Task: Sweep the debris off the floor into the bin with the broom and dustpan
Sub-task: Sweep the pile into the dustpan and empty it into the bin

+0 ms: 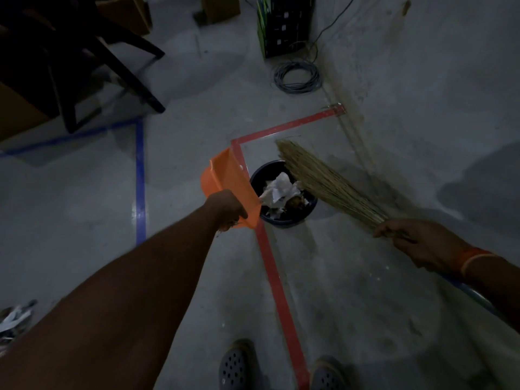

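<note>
Dustpan (228, 181) tilted over bin (281, 218), broom (323, 181) bristles far-left.

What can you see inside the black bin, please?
Crumpled white paper and some darker scraps fill the black bin. The broom covers its far right rim; anything beneath the paper is hidden.

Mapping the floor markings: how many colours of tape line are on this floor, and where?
2. Red tape runs up from between the feet, past the bin, then turns right. Blue tape lies farther left, cornering toward the chair. More may lie outside the view.
</note>
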A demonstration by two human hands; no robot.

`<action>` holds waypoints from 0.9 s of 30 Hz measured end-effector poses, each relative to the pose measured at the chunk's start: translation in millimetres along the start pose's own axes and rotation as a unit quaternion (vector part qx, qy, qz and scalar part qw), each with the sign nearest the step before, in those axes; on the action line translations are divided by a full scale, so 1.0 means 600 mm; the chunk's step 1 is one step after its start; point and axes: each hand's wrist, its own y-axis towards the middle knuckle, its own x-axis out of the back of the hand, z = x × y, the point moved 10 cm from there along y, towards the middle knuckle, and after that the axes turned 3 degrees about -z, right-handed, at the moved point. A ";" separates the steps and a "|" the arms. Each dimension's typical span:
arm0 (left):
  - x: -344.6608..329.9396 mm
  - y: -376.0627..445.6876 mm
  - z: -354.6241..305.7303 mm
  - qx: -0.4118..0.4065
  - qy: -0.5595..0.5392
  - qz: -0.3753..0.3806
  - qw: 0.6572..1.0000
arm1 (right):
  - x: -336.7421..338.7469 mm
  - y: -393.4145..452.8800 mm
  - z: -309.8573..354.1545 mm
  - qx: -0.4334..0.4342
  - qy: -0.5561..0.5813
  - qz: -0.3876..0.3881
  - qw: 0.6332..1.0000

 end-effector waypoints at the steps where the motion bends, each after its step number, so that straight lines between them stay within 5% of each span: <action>1: 0.004 -0.003 0.010 -0.004 -0.004 0.009 1.000 | 0.000 -0.001 0.008 0.002 0.003 -0.007 1.000; 12: 0.040 0.015 0.094 0.026 -0.098 0.010 0.995 | -0.071 0.016 0.061 -0.022 0.073 0.020 0.997; 27: 0.190 0.033 0.263 -0.042 -0.161 -0.016 0.986 | -0.254 0.200 0.289 -0.043 0.097 0.014 0.994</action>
